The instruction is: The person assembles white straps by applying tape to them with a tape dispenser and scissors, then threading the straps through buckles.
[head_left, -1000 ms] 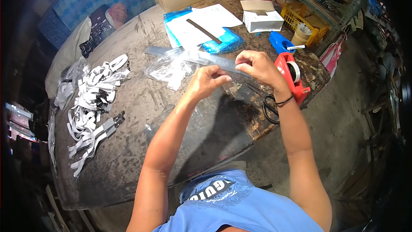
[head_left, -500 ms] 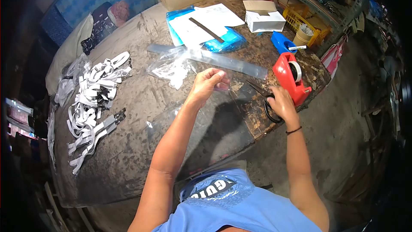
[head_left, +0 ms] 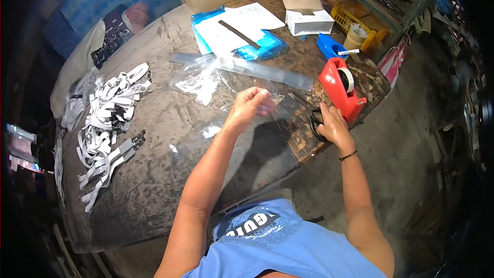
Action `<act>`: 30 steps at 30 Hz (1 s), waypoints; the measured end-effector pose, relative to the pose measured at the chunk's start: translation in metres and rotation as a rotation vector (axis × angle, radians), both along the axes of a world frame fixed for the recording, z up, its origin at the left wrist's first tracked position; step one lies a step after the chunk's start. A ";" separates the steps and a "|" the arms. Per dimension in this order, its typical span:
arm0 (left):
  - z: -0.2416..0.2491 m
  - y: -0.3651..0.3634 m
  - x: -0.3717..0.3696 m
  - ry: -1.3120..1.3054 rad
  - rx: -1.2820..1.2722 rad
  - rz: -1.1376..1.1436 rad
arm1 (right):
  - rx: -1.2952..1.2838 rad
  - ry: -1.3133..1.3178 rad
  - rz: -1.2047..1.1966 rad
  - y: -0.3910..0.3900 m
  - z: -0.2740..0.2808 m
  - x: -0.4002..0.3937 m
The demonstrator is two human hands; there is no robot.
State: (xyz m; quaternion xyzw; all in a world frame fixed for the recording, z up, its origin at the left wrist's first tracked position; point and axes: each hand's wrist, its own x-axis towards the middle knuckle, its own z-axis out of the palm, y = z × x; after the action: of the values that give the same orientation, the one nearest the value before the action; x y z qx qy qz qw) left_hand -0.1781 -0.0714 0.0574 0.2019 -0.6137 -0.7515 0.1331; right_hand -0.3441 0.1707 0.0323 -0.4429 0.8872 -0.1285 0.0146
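My left hand (head_left: 250, 107) is raised over the middle of the table, thumb and fingers closed in a pinch. What it pinches, if anything, I cannot make out. Glints of clear plastic film (head_left: 211, 132) show on the tabletop below and left of it. My right hand (head_left: 333, 126) is at the black handles of the scissors (head_left: 315, 122), with its fingers stretched forward. The blades lie on the table, pointing away and left. Just beyond the right hand stands a red tape dispenser (head_left: 337, 85) with a roll of tape in it.
A long clear plastic strip (head_left: 267, 72) and a crumpled clear bag (head_left: 200, 87) lie ahead. White papers (head_left: 231, 31) cover blue plastic behind them. White straps (head_left: 110, 108) are heaped left. An opened white box (head_left: 310, 20) and a blue dispenser (head_left: 329, 46) stand at the back right.
The view has shifted slightly, moving the tabletop up and left. Relative to the scissors, my right hand has drawn back a little; the scissors stay put. My left hand remains pinched.
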 end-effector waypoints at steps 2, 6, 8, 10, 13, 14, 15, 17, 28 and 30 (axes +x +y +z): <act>-0.003 0.000 0.000 0.010 -0.031 0.028 | -0.017 0.012 -0.018 -0.002 -0.001 0.004; -0.008 0.001 0.000 -0.002 -0.015 0.042 | -0.034 -0.018 -0.067 -0.004 0.000 0.004; -0.009 0.003 0.000 -0.010 -0.012 0.044 | -0.104 -0.054 -0.064 0.000 -0.006 0.001; -0.010 0.003 0.000 -0.014 -0.016 0.059 | -0.207 -0.121 -0.077 0.004 -0.018 0.002; -0.009 0.003 -0.002 -0.005 -0.027 0.014 | -0.275 -0.322 -0.084 0.002 -0.021 0.000; -0.008 0.004 -0.003 -0.030 -0.002 -0.002 | -0.383 -0.527 -0.061 0.001 -0.018 0.005; -0.007 0.005 -0.004 -0.055 0.024 -0.021 | -0.488 -0.733 -0.040 0.002 -0.014 0.011; -0.005 0.007 -0.005 -0.059 0.017 -0.024 | -0.534 -1.066 -0.014 0.008 -0.001 0.022; 0.011 0.011 -0.016 -0.087 0.008 -0.099 | -0.595 -1.020 0.115 -0.012 0.002 0.060; 0.014 0.010 -0.018 -0.084 0.015 -0.094 | -0.595 -1.013 0.110 -0.015 0.002 0.062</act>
State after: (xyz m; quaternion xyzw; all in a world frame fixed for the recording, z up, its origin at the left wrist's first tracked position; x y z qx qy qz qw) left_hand -0.1959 -0.0609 0.0710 0.2052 -0.6219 -0.7525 0.0701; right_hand -0.2825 0.1554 0.0345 -0.3569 0.6712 -0.5663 0.3184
